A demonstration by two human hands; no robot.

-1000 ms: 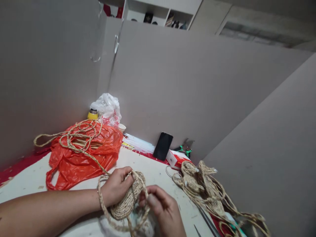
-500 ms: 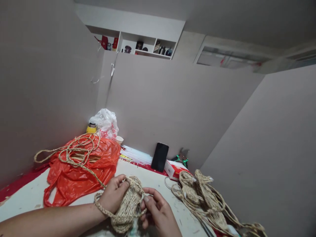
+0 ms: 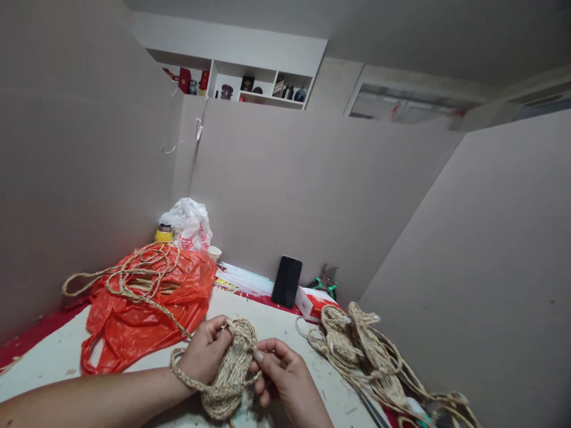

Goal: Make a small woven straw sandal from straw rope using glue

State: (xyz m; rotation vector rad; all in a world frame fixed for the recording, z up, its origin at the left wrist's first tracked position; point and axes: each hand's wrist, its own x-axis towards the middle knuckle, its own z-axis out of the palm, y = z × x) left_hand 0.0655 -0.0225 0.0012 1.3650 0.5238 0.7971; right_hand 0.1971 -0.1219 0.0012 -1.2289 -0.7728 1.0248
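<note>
My left hand (image 3: 205, 353) grips a flat oval piece woven from braided straw rope (image 3: 232, 371), held above the white table (image 3: 49, 371). A loop of the same braid runs around my left wrist. My right hand (image 3: 285, 377) pinches the braid at the piece's right edge, thumb and fingers closed on a strand. The braid trails back left to a loose coil of straw rope (image 3: 134, 270) lying on a red plastic bag (image 3: 138, 312).
A heap of finished woven straw pieces (image 3: 361, 351) lies at the right. A black phone (image 3: 286, 281) leans on the back partition beside a red-and-white box (image 3: 314, 302) and green-handled pliers (image 3: 327, 278). A white plastic bag (image 3: 190, 223), yellow bottle (image 3: 163, 233) and paper cup (image 3: 215, 252) stand in the far corner.
The view has tilted upward, so the table and hands sit lower in frame. My right hand's fingers have shifted up along the woven piece's edge; my left hand keeps its grip.
</note>
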